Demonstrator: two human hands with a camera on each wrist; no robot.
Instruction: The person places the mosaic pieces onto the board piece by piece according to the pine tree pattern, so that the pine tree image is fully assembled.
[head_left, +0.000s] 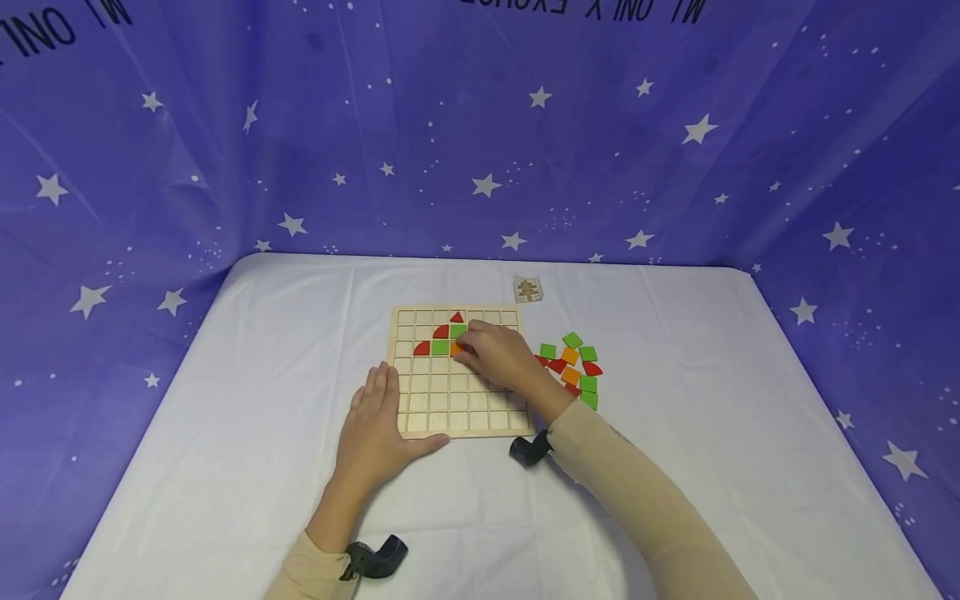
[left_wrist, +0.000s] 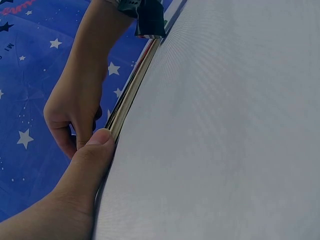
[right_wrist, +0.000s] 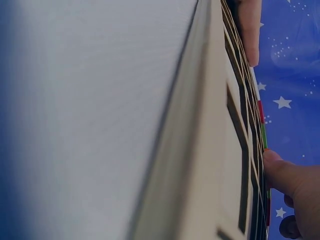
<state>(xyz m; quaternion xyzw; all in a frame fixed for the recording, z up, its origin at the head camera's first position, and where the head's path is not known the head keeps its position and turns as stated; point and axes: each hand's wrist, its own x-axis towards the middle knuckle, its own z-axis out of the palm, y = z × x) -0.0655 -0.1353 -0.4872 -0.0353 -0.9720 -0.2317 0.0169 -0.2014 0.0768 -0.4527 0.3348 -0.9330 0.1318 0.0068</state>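
A pale wooden grid board (head_left: 438, 400) lies flat on the table. My left hand (head_left: 375, 429) rests against it, fingers straight along the left edge and thumb along the front edge. With bent fingers, my right hand (head_left: 498, 354) pinches an orange square tile (head_left: 455, 351) at a cell in the third row, partly covering it. Beside that tile sit a green square tile (head_left: 440, 347) and a red quarter-round tile (head_left: 422, 348). The row above holds another red rounded tile (head_left: 442, 332) and a green square (head_left: 458, 332). A red triangle (head_left: 457, 317) tops them.
Loose green, orange and red tiles (head_left: 571, 375) lie scattered right of the board, some behind my right forearm. A small pattern card (head_left: 528, 289) lies beyond the board's far right corner. White cloth (head_left: 675, 375) covers the table, and a starry blue curtain (head_left: 420, 133) surrounds it.
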